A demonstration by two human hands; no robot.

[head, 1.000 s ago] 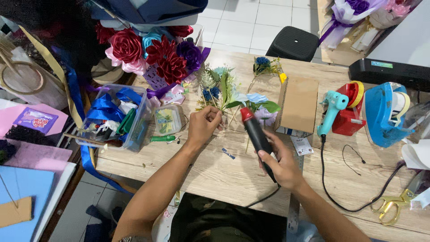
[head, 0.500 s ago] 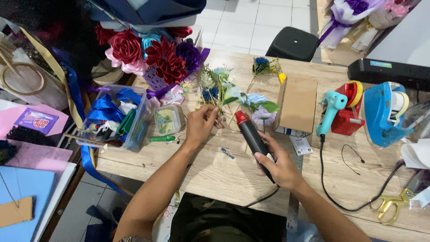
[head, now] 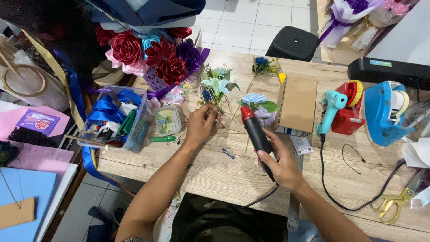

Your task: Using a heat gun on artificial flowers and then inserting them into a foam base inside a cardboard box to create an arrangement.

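Stems of the small artificial flowers [head: 222, 117], thin and pale like wooden sticks, lay fanned on the light wood-grain table [head: 210, 172] just in front of you, and your left hand [head: 200, 126] was pinching one of them between thumb and fingertips, near the white lily-shaped bloom with green leaves [head: 217, 85]; your right hand [head: 281, 162] was wrapped closed round the black, red-tipped glue gun [head: 255, 130], its nozzle pointing up toward the pale blue paper flower [head: 254, 99] and standing just beside the stems without, as far as could be seen, touching them; to do this step well, you probably needed to keep the pinch low on the stem, well clear of the hot tip, and bring the nozzle to the joint rather than the joint to the nozzle; the black cord [head: 260, 198] ran off the table edge toward your lap, so a slack loop would have kept it from tugging your aim; a short, steady squeeze looked wiser than a long one, since the petals were thin and close by; the brown cardboard box [head: 298, 105] stood just right of the blue flower, and the turquoise glue gun [head: 330, 111] rested beyond it; the clear plastic tub of blue ribbon [head: 117, 117] sat to your left, near enough to snag a sleeve.
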